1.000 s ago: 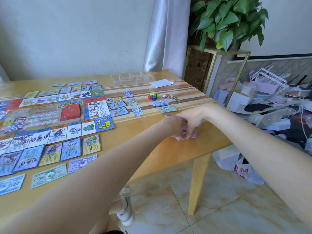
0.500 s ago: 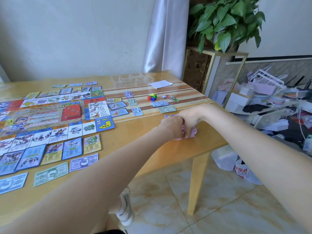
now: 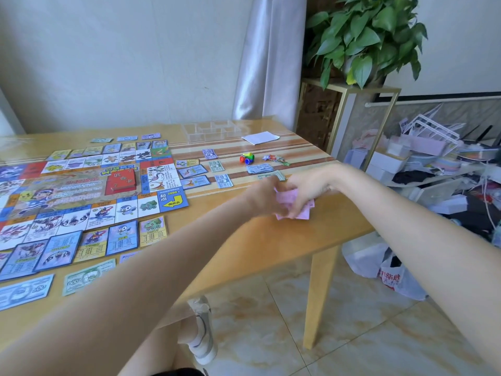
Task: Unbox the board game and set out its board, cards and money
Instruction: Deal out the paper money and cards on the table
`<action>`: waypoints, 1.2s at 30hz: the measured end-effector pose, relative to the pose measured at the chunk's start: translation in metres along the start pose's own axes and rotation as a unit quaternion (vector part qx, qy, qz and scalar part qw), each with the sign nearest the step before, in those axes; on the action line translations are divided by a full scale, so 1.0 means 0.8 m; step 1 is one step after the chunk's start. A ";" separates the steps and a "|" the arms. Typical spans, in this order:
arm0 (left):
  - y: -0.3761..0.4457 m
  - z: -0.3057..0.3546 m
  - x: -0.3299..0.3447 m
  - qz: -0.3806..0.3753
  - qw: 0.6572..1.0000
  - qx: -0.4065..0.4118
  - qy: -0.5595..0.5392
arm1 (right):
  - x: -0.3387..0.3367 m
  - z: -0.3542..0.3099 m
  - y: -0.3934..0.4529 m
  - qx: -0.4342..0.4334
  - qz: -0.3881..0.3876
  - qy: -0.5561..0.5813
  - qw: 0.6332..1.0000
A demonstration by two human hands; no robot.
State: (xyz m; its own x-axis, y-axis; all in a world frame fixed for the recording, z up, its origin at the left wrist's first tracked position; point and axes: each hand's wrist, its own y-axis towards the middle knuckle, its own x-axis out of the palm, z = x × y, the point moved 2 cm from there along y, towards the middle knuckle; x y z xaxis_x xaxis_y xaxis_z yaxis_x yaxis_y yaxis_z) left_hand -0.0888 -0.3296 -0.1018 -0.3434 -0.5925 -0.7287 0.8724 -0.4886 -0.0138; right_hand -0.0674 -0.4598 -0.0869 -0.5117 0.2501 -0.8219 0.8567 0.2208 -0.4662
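Both the left hand [image 3: 261, 198] and right hand [image 3: 305, 192] grip a pink money stack [image 3: 294, 208] near the bench [image 3: 257, 240] edge. The board [image 3: 81, 194] lies left, ringed by cards [image 3: 122, 237]; dice [image 3: 246, 158] and a clear tray [image 3: 212, 130] sit beyond.

We look from our head, forward and down across the table [image 3: 244, 248], close above our arms; only one view.

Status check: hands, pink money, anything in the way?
Left hand and right hand both grip pink banknotes at table edge. Green banknote just beyond; nothing blocking.
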 end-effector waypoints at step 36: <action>-0.032 -0.130 -0.142 0.095 0.801 -0.179 -0.564 | 0.034 -0.105 0.084 0.085 0.168 0.131 0.973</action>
State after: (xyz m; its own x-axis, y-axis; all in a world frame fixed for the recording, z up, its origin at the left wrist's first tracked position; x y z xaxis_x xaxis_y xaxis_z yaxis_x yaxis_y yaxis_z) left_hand -0.0356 -0.1834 -0.0900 -0.1130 -0.9343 0.3380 0.9205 -0.2265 -0.3185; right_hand -0.0289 -0.3589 -0.1130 -0.1800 0.5184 -0.8360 0.9656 -0.0689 -0.2506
